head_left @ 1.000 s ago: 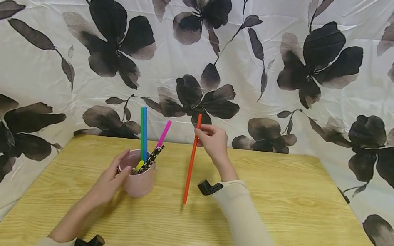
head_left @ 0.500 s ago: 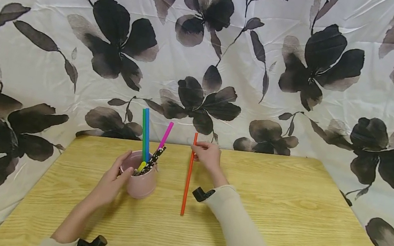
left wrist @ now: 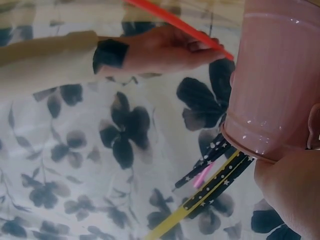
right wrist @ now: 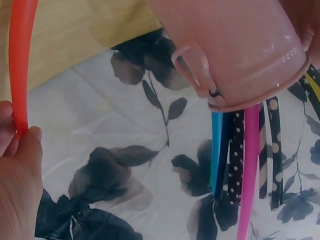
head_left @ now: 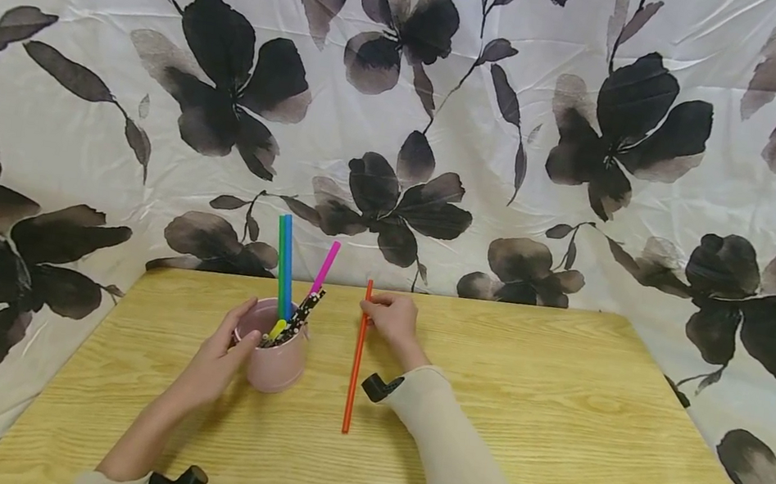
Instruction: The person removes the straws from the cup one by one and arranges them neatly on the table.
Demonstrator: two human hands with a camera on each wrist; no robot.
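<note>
A pink metal pail (head_left: pixel 277 367) with a small side loop (right wrist: pixel 194 70) stands on the left half of the table. My left hand (head_left: pixel 212 354) grips it, thumb and fingers on opposite sides near the rim. Green (head_left: pixel 284 269), blue (head_left: pixel 291 261) and magenta straws (head_left: pixel 326 266) lean out of it, with a yellow straw (left wrist: pixel 172 222) and several black patterned straws (head_left: pixel 303 314). To the right of the pail, my right hand (head_left: pixel 393 321) pinches a long red-orange straw (head_left: pixel 354 378) near its upper end between thumb and fingers. That straw is apart from the pail.
Light wood-grain table (head_left: pixel 555 431) lies under both hands. White cloth with dark flowers (head_left: pixel 505 151) hangs right behind its far edge. A black wrist camera sits on each cuff, the right one (head_left: pixel 381 388) close to the red-orange straw.
My right hand has moved down and to the left with the red-orange straw, so the straw is lower and nearer the pail. The left hand keeps its grip on the pail.
</note>
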